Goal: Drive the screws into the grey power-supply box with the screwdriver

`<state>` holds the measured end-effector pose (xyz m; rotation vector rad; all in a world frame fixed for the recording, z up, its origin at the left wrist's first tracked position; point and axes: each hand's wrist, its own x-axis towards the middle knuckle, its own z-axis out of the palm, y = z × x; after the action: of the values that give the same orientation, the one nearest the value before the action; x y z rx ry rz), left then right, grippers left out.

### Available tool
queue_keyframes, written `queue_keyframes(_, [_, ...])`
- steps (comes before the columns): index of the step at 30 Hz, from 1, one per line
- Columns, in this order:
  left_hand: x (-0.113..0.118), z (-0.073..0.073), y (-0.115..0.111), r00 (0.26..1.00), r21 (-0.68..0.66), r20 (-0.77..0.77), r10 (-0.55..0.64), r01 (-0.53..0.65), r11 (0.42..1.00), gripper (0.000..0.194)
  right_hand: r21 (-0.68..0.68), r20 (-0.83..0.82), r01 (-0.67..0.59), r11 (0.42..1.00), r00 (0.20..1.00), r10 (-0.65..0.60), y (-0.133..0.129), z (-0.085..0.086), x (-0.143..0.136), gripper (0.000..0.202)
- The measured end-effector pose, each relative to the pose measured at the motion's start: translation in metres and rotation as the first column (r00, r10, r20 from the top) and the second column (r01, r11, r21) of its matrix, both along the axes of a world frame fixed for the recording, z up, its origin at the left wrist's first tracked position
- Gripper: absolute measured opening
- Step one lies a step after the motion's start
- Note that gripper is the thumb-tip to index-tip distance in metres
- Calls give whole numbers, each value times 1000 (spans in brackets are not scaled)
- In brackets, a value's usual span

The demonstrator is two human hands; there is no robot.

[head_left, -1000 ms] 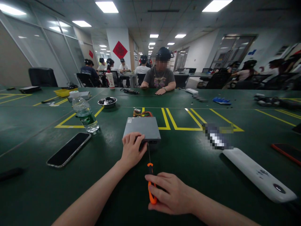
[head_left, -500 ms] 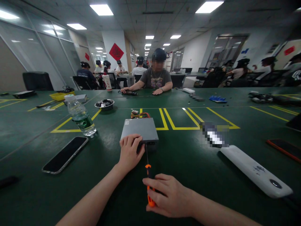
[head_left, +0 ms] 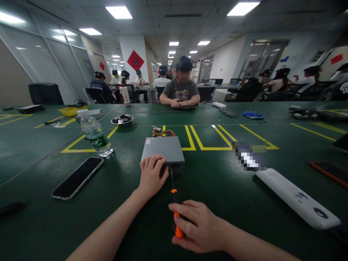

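Observation:
A grey metal box (head_left: pixel 163 148) with a label and a bundle of coloured wires (head_left: pixel 163 132) at its far side lies on the green table. My left hand (head_left: pixel 153 174) grips the box's near left edge, fingers on top and thumb at the front face. My right hand (head_left: pixel 194 225) is closed around the handle of an orange and black screwdriver (head_left: pixel 174 195). The screwdriver's shaft points away from me, its tip at the front face of the box, beside my left thumb. Whether the tip sits in a screw is too small to tell.
Left of the box are a phone (head_left: pixel 77 178), a water bottle (head_left: pixel 95 135) and a metal bowl (head_left: pixel 122 120). A long white device (head_left: pixel 297 198) lies on the right, with an orange-edged phone (head_left: pixel 330 173) beyond it. A person (head_left: pixel 179 88) sits opposite.
The screwdriver's handle has shifted slightly right with my right hand, so it leans more. The person opposite has brought both hands together. My left hand keeps its hold on the box.

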<state>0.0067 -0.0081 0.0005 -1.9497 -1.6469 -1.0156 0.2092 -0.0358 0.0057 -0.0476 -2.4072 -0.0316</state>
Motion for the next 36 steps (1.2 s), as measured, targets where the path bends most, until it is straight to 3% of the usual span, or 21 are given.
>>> queue_keyframes(5, [0,0,1,1000,7,-4,-3,3,1000,22,22,162,28,999,986,-31,-1,3,-2,26])
queue_keyframes(11, [0,1,0,1000,-4,-9,6,-6,1000,21,93,-31,42,995,999,-40,-1,-2,-1,18])
queue_keyframes(19, [1,0,0,1000,12,-11,14,-14,1000,21,42,131,20,999,991,-25,-3,2,-3,26])
queue_keyframes(25, [1,0,0,1000,6,-8,14,-14,1000,20,69,-26,37,997,999,-35,-2,-3,1,23])
queue_keyframes(33, [0,-2,2,1000,15,1,17,-17,1000,21,68,143,43,997,988,-53,-3,0,-3,27])
queue_keyframes(36, [0,-1,2,1000,12,0,13,-13,1000,21,97,79,30,995,996,-38,-3,-3,-2,18])
